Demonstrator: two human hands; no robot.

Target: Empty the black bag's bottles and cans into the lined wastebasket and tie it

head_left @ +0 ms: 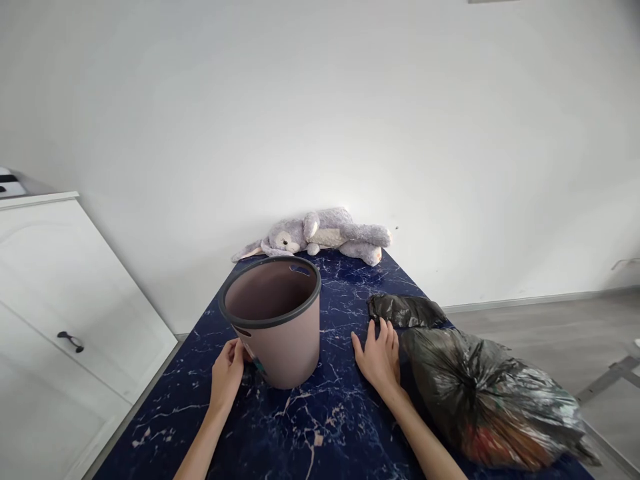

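Note:
A brownish-pink trash bin (293,350) with a dark grey rim and handle holes stands on the table, its inside bare where I can see it. At its left side is my left hand (229,368), fingers curled together against the wall; the fingertips are partly hidden. My right hand (379,353) lies on the table to the bin's right, fingers spread and holding nothing. Its fingertips reach the near edge of a folded black plastic bag (406,311). Right of that hand rests a full, knotted black garbage bag (493,400), with reddish contents showing through.
The dark blue marble-patterned table (320,420) narrows toward the white wall. A grey plush rabbit (320,233) lies on its side at the far end. To the left stands a white cabinet (75,307) with a dark handle. Grey floor (530,333) shows on the right.

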